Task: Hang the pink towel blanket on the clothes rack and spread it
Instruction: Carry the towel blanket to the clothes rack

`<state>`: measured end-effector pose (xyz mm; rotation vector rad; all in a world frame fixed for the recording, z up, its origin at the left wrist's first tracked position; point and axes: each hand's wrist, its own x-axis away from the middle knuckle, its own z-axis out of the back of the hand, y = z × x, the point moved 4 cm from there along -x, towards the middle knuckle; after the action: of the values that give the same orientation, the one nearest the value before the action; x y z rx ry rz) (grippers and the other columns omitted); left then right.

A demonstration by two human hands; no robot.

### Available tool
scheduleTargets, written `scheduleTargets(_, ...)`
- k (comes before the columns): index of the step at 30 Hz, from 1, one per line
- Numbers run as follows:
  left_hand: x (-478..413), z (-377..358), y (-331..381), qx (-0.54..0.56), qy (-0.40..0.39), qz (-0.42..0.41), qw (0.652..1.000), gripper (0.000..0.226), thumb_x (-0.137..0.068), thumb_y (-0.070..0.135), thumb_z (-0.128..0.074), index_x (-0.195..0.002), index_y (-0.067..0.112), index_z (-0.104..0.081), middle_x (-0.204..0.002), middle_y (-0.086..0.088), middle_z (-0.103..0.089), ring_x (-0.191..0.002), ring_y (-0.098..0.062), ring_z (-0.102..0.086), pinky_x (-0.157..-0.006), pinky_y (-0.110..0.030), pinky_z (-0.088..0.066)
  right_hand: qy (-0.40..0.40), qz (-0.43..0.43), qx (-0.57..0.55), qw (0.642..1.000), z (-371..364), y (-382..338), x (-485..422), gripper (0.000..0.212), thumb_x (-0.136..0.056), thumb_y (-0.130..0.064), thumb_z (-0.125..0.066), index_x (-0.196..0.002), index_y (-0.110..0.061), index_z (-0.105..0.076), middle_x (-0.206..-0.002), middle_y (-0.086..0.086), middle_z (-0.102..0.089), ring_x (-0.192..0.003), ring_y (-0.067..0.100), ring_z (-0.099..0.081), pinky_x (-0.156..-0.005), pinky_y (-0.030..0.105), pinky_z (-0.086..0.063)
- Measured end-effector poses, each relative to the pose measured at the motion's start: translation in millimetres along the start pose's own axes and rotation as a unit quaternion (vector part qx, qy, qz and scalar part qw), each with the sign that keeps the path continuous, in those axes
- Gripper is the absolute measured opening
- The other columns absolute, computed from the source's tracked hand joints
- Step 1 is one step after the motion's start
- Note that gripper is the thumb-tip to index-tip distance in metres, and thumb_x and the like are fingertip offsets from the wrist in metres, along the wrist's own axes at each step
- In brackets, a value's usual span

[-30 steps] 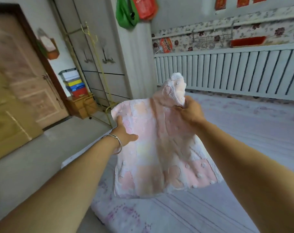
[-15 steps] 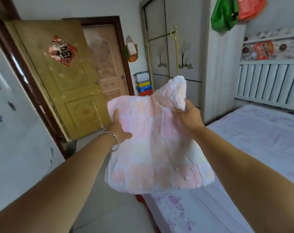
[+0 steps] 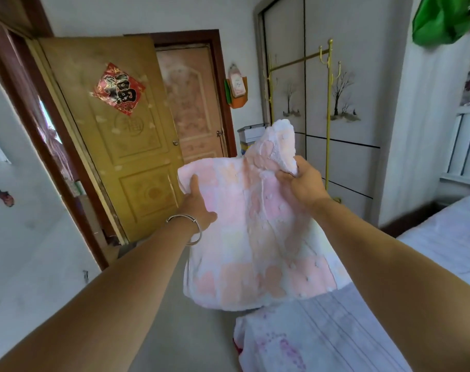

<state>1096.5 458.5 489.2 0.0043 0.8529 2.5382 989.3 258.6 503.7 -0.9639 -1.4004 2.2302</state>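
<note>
The pink towel blanket (image 3: 255, 237) hangs in the air in front of me, folded and bunched, with pink, orange and white squares. My left hand (image 3: 197, 205) grips its upper left edge; a silver bangle sits on that wrist. My right hand (image 3: 301, 183) clutches the upper right part, where a corner sticks up above the fist. The gold metal clothes rack (image 3: 328, 108) stands behind the blanket, against the wardrobe, with a bare horizontal bar and hooks on its posts. The blanket is well short of the rack.
A bed with a pale flowered sheet (image 3: 336, 331) fills the lower right. A yellow door (image 3: 126, 140) stands open at the left, with a second door behind it. Stacked boxes (image 3: 251, 132) sit by the grey wardrobe (image 3: 357, 108). A green bag (image 3: 440, 20) hangs top right.
The view has swung left from the bed and radiator towards the doors and the rack. Both hands keep the same grip on the blanket, now held nearer the rack.
</note>
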Motion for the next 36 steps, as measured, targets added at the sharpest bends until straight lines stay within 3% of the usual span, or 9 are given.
scheduleTargets(6,-131,7,-24,-0.057,0.029,-0.015,0.998,0.088,-0.090,0.009,-0.055,-0.150,0.018,0.009,-0.066,0.007,-0.034,-0.051,-0.008,-0.039,-0.043,-0.018,-0.031,-0.001,-0.002,-0.009,1.000,-72,18,-124,0.032,-0.093,-0.021,-0.055,-0.123,-0.010,-0.051,-0.107,0.010,-0.058,-0.096,0.026,-0.054,-0.086,0.038,-0.048)
scheduleTargets(9,-199,10,-46,-0.052,0.038,-0.009,0.998,0.086,-0.090,0.009,-0.054,-0.151,0.019,0.005,-0.094,-0.009,-0.061,-0.056,-0.010,-0.044,-0.047,-0.019,-0.036,-0.001,0.005,-0.021,1.000,-111,29,-181,0.030,-0.094,-0.019,-0.054,-0.122,-0.010,-0.052,-0.104,0.006,-0.057,-0.094,0.024,-0.053,-0.081,0.032,-0.046)
scheduleTargets(11,-245,12,-58,-0.053,0.040,-0.012,0.998,0.084,-0.090,0.010,-0.054,-0.151,0.020,0.004,-0.109,-0.015,-0.062,-0.067,-0.018,-0.054,-0.055,-0.024,-0.042,0.006,0.005,-0.027,1.000,-133,38,-217,0.029,-0.094,-0.018,-0.054,-0.121,-0.010,-0.053,-0.103,0.005,-0.057,-0.092,0.023,-0.053,-0.078,0.030,-0.043)
scheduleTargets(14,-319,8,-87,-0.053,0.035,-0.030,0.998,0.083,-0.090,0.010,-0.054,-0.151,0.020,0.002,-0.093,-0.011,-0.058,-0.063,-0.016,-0.049,-0.049,-0.021,-0.038,0.019,0.006,-0.027,0.999,-180,55,-274,0.026,-0.093,-0.017,-0.055,-0.118,-0.011,-0.055,-0.098,0.004,-0.058,-0.087,0.023,-0.053,-0.075,0.029,-0.043)
scheduleTargets(20,-490,22,-134,-0.056,0.040,-0.043,0.997,0.084,-0.089,0.012,-0.055,-0.150,0.026,0.000,-0.126,-0.022,-0.052,-0.076,-0.025,-0.054,-0.053,-0.026,-0.040,0.058,0.016,-0.024,0.998,-258,66,-393,0.023,-0.093,-0.017,-0.056,-0.115,-0.011,-0.056,-0.093,0.003,-0.056,-0.081,0.021,-0.051,-0.061,0.023,-0.041)
scheduleTargets(25,-599,5,-131,-0.020,0.015,-0.068,0.997,0.093,-0.085,0.009,-0.059,-0.150,0.027,0.005,-0.071,-0.007,-0.050,-0.057,-0.021,-0.048,-0.048,-0.027,-0.037,0.094,-0.001,-0.018,0.995,-279,88,-475,0.027,-0.092,-0.018,-0.058,-0.118,-0.015,-0.057,-0.096,0.004,-0.059,-0.085,0.022,-0.053,-0.073,0.026,-0.043)
scheduleTargets(29,-683,-18,-122,0.048,-0.023,-0.057,0.997,0.103,-0.083,0.005,-0.060,-0.148,0.029,0.016,-0.065,-0.004,-0.043,-0.059,-0.024,-0.049,-0.058,-0.033,-0.044,0.118,0.013,0.010,0.993,-293,105,-547,0.026,-0.092,-0.018,-0.057,-0.118,-0.016,-0.058,-0.095,0.001,-0.058,-0.084,0.019,-0.052,-0.059,0.008,-0.044)
scheduleTargets(32,-747,-38,-117,0.078,-0.051,-0.052,0.994,0.104,-0.085,0.006,-0.060,-0.147,0.025,0.020,-0.077,-0.007,-0.049,-0.070,-0.028,-0.052,-0.068,-0.034,-0.044,0.124,0.021,0.018,0.992,-308,128,-606,0.030,-0.091,-0.018,-0.060,-0.120,-0.013,-0.057,-0.100,0.003,-0.060,-0.087,0.020,-0.055,-0.074,0.020,-0.045)
scheduleTargets(36,-844,-57,-82,0.089,-0.065,-0.085,0.990,0.099,-0.083,0.007,-0.061,-0.149,0.023,0.011,-0.101,-0.008,-0.045,-0.059,-0.021,-0.047,-0.061,-0.030,-0.041,0.146,0.022,0.044,0.988,-304,150,-699,0.032,-0.089,-0.021,-0.061,-0.118,-0.010,-0.057,-0.097,0.007,-0.061,-0.084,0.022,-0.056,-0.076,0.032,-0.047)
